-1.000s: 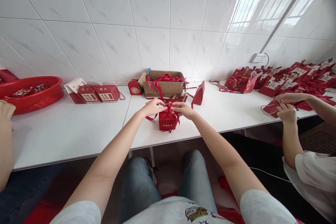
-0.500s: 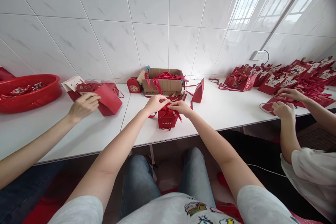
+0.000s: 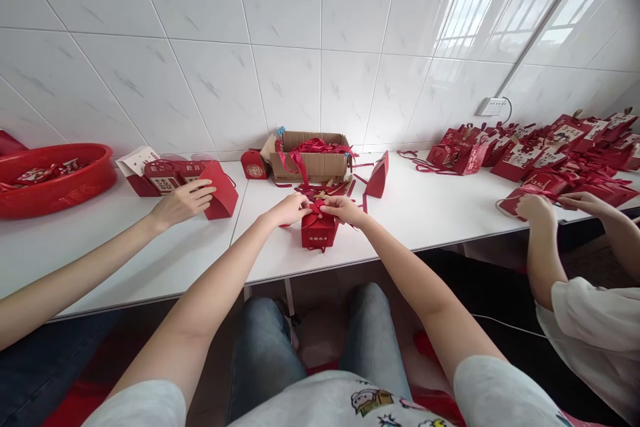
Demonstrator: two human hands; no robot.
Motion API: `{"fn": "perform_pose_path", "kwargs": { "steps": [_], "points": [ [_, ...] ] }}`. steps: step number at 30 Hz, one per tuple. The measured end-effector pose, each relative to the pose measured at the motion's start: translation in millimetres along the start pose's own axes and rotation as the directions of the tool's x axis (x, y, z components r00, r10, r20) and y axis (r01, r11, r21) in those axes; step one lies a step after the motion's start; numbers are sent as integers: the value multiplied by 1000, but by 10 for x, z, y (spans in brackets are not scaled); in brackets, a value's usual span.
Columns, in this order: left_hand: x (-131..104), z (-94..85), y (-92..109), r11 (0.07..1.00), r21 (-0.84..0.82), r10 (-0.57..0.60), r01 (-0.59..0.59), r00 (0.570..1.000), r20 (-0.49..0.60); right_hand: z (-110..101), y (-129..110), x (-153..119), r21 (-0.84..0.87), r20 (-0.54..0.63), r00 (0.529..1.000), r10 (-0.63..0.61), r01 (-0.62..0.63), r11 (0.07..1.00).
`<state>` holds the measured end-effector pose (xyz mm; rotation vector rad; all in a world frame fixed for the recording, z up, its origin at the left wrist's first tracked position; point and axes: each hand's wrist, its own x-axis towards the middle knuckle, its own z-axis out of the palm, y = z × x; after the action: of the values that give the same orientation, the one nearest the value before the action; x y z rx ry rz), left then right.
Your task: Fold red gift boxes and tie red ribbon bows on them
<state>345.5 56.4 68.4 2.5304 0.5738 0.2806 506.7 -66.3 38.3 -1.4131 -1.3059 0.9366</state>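
Observation:
Upright on the white table in front of me stands a small red gift box (image 3: 319, 236) with pale lettering on its front. A red ribbon (image 3: 316, 212) is looped in a bow at its top. My left hand (image 3: 294, 208) pinches the ribbon on the left side of the bow, fingers closed. On the other side, my right hand (image 3: 343, 208) grips the ribbon between thumb and fingers. The ribbon's exact ends are partly hidden behind my fingers.
A cardboard box (image 3: 311, 165) of red ribbons stands by the wall. Left are a red basin (image 3: 55, 190) and a co-worker's hand (image 3: 185, 203) on a red box (image 3: 221, 190). At right, another co-worker's hands (image 3: 537, 207) work beside many piled gift boxes (image 3: 560, 140).
My left hand has moved left and slightly down, and the bow's loops now show between my hands. The left co-worker's hand and red box have shifted right; the right co-worker's hands have spread.

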Motion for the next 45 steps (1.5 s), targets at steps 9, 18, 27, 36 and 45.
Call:
{"fn": "perform_pose_path", "kwargs": {
  "steps": [9, 18, 27, 36, 45],
  "points": [
    [62, -339, 159, 983, -47, 179, -175, 979, 102, 140, -108, 78, -208, -168, 986, 14, -49, 977],
    [191, -85, 184, 981, 65, 193, -182, 933, -303, 162, -119, 17, -229, -161, 986, -49, 11, 973],
    [-56, 91, -122, 965, -255, 7, -55, 982, -187, 172, -12, -16, -135, -153, 987, -53, 33, 990],
    [-129, 259, -100, 916, -377, 26, -136, 959, -282, 252, 133, -5, -24, -295, 945, -140, 139, 990],
    [-95, 328, -68, 896, -427, -7, -122, 958, -287, 292, 107, -34, -88, -335, 919, -209, 190, 978]
  ]
}}
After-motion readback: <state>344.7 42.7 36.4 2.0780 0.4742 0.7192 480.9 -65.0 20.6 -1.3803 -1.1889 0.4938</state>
